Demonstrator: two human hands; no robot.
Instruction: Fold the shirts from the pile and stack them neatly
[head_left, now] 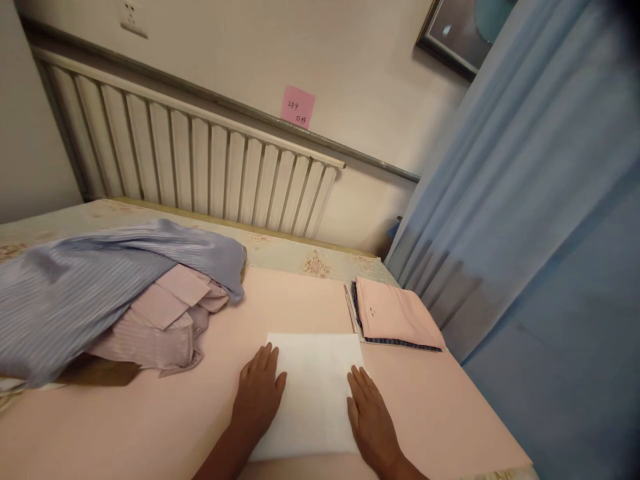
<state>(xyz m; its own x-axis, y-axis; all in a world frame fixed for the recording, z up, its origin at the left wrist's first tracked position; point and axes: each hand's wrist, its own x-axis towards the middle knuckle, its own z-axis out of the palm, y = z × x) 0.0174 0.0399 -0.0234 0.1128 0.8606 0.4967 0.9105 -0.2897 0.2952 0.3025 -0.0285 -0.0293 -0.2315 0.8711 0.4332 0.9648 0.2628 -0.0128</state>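
Note:
A white rectangular sheet (315,393) lies flat on the pink cover of the table; whether it is paper or cloth I cannot tell. My left hand (260,383) rests palm down along its left edge, with fingers stretched out and the thumb over the white surface. On the opposite edge lies my right hand (370,410), also flat, its fingers pointing away from me. Neither hand grips anything. Beyond my right hand sits a folded pink cloth (397,313) with dark blue edges showing beneath it.
At left, a blue striped garment (95,280) is heaped over pale pink clothing (170,313). The pink cover (460,413) lies over a floral tablecloth (315,262). A radiator (200,160) lines the wall behind. Blue curtains (500,200) hang along the right side.

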